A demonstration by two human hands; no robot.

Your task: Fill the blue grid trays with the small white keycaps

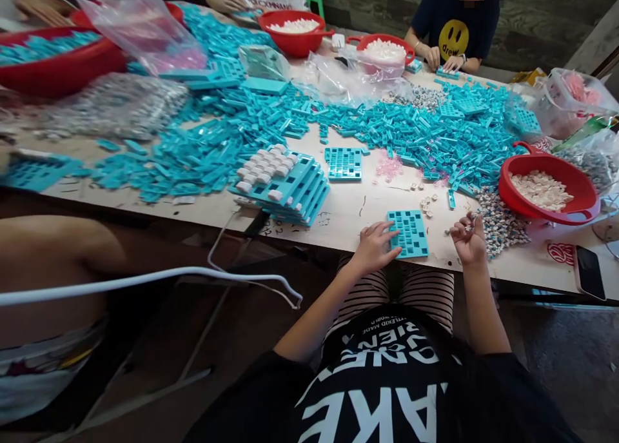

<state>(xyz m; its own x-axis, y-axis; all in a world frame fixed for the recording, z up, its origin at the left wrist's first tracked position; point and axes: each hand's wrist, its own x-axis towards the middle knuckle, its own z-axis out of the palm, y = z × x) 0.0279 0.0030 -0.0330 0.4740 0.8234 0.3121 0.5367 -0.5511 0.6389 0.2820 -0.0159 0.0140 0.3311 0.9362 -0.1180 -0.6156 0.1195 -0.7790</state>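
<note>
At near edge of table [348,204]: turquoise tray [411,235] under left hand [375,244]

Left hand: palm down, fingers spread, tips laid over the left side of the tray, thumb at its near left corner; not wrapped around. Right hand [469,243]: raised just off to the right, fingers curled, apart from the tray. Content of right fingertips: cannot tell.

Tray attitude: flat on the table, long axis running near to far, far end swung slightly left. Finish: glossy turquoise plastic, rectangular outline, rows of square cells; some cells dark, others close to frame colour.

Beside right hand: heap of small grey-white parts [503,229]; beyond it, red bowl [587,204] with pale pieces inside. Past the far end of the tray: pink beads [388,166]. To the left: second tray [343,164], flat; stack of trays [290,188], pale caps on top. Farther back: broad heap of turquoise parts [425,133].
</note>
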